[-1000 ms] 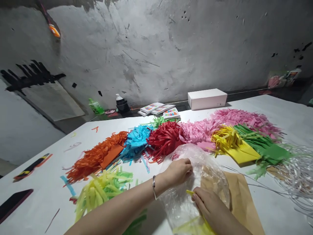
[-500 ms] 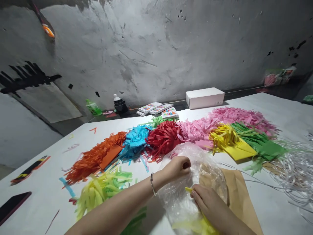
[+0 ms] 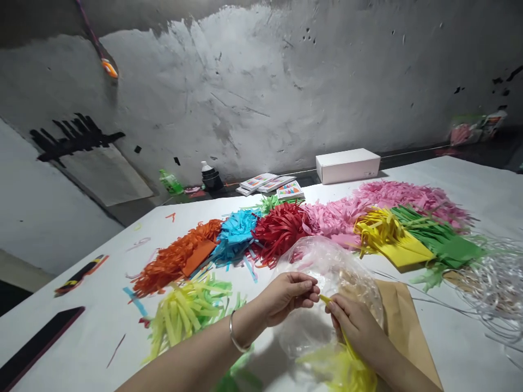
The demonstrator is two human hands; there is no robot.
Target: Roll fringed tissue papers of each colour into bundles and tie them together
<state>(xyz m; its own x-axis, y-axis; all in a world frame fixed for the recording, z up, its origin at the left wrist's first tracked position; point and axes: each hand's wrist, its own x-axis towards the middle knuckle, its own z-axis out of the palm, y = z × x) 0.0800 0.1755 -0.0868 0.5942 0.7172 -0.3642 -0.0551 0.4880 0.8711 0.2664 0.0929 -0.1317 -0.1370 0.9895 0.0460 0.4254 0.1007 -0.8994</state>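
Note:
My left hand, with a bangle on its wrist, pinches the edge of a clear plastic bag lying on the white table. Just to its right, my right hand is closed on a bundle of yellow paper strips, whose tip pokes out between the two hands. The bag lies partly over a brown paper envelope. Both hands nearly touch over the bag.
Heaps of cut paper fringe lie across the table: light green, orange, blue, red, pink, yellow, green. White strips lie at right. A white box and card packs stand at the back.
My left hand has drawn back from the bag's top toward me and now pinches beside my right hand. The right hand has lifted the yellow strips a little. The view shifted slightly.

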